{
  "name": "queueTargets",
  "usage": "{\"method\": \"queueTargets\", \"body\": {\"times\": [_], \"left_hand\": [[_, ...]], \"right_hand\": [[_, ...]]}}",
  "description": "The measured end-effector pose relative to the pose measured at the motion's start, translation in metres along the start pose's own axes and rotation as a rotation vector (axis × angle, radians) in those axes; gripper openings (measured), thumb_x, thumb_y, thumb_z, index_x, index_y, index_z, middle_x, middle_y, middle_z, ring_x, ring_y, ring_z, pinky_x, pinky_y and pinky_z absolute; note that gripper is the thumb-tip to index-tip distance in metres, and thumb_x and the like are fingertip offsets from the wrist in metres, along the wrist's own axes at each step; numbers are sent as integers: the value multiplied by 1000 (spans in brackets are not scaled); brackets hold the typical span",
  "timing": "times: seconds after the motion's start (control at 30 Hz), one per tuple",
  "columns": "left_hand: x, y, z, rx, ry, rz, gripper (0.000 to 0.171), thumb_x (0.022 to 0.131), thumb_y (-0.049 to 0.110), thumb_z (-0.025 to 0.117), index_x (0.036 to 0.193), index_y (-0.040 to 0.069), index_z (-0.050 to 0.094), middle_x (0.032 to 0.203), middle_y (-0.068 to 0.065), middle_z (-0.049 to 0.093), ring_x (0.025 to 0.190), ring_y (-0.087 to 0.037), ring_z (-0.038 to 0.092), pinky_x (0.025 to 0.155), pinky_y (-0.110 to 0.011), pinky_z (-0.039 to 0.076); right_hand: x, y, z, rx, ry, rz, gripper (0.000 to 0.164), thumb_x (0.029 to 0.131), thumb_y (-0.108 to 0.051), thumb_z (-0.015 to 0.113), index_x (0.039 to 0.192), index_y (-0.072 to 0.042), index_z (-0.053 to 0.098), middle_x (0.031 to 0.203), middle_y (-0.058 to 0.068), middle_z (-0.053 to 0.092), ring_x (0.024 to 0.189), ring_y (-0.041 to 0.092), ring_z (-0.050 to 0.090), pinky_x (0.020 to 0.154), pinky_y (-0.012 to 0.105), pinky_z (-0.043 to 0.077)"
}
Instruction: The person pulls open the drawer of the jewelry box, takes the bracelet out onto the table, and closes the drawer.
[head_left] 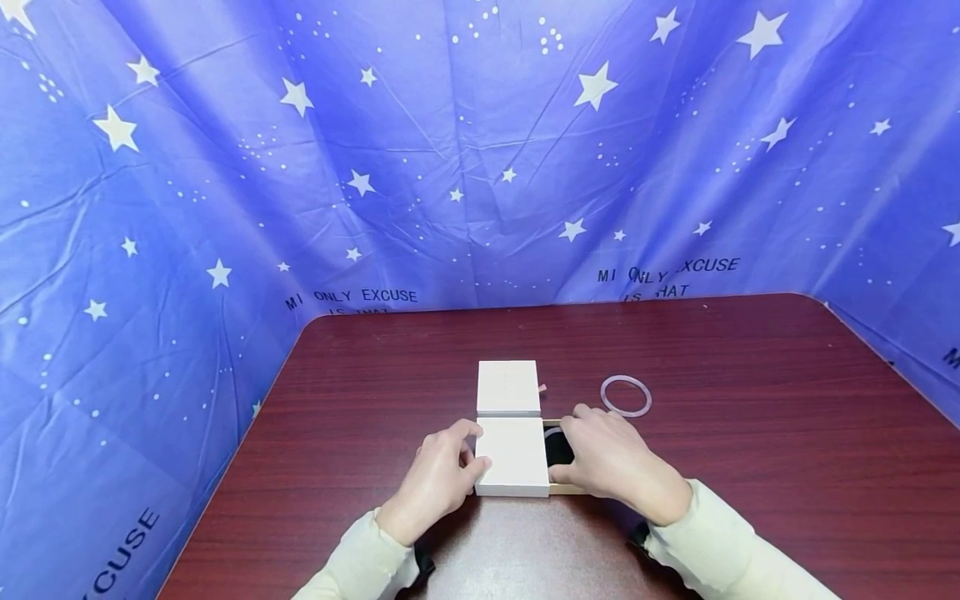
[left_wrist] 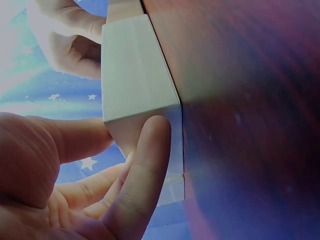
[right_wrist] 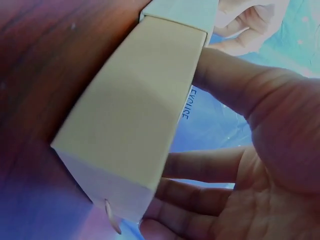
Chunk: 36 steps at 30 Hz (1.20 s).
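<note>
A white box lies on the table with its drawer slid out to the right; the drawer has a cream side and a black inside. Part of a pale ring shows in the drawer. My left hand holds the box at its left end, the thumb at the top edge and a finger against the end face. My right hand reaches over the drawer, thumb towards the near wall and fingers towards the far wall; its fingertips are hidden inside or behind the walls, so its hold cannot be told.
A second white box with a small ribbon tab stands right behind the first. To the right of it a pale lilac bangle lies on the dark red table. Beyond the table hangs a blue star-patterned cloth.
</note>
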<state>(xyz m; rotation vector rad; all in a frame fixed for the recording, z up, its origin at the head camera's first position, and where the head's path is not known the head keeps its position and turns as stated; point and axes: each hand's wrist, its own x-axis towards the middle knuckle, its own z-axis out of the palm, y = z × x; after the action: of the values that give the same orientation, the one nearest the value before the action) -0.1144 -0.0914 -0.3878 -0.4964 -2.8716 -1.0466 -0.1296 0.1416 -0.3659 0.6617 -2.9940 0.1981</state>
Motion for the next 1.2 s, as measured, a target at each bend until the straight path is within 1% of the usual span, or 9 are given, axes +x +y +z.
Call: {"method": "queueTargets", "body": {"times": [0.2, 0.57, 0.73, 0.93, 1.0, 1.2], "left_hand": [[0, 0, 1, -15, -7, -6, 33, 85, 14, 70, 114, 4, 59, 63, 12, 55, 48, 2, 50, 66, -27, 46], [1, 0, 0, -5, -6, 6, 32, 85, 14, 70, 114, 3, 59, 63, 12, 55, 50, 2, 49, 69, -30, 46], [0, 0, 0, -12, -10, 7, 32, 85, 13, 70, 114, 3, 59, 62, 12, 55, 48, 2, 49, 69, -30, 46], [0, 1, -1, -16, -5, 10, 32, 85, 13, 70, 113, 3, 59, 62, 12, 55, 48, 2, 49, 68, -29, 46], [1, 0, -1, -11, -1, 16, 32, 84, 13, 70, 113, 3, 59, 62, 12, 55, 48, 2, 49, 68, -29, 47], [1, 0, -1, 1, 0, 15, 32, 84, 14, 70, 113, 4, 59, 62, 13, 55, 50, 2, 49, 70, -31, 47]], "right_hand": [[-1, -1, 2, -8, 13, 9, 45, 66, -45, 74, 83, -4, 65, 73, 3, 48, 66, 25, 52, 61, 40, 42], [-1, -3, 4, -6, 14, 36, 51, 67, -49, 73, 86, -2, 65, 74, 4, 48, 68, 26, 51, 62, 38, 40], [-1, -2, 5, 0, 23, 41, 56, 66, -55, 73, 87, -3, 66, 74, 4, 48, 68, 25, 51, 61, 37, 40], [0, 0, 6, -7, 33, 55, 54, 63, -55, 72, 85, -6, 66, 72, 1, 47, 66, 23, 50, 62, 37, 39], [0, 0, 7, -5, 43, 55, 56, 62, -58, 72, 85, -6, 66, 72, 1, 47, 66, 22, 50, 62, 37, 39], [1, -1, 7, -4, 57, 48, 61, 62, -63, 71, 84, -6, 66, 72, 1, 47, 66, 22, 49, 61, 36, 39]]}}
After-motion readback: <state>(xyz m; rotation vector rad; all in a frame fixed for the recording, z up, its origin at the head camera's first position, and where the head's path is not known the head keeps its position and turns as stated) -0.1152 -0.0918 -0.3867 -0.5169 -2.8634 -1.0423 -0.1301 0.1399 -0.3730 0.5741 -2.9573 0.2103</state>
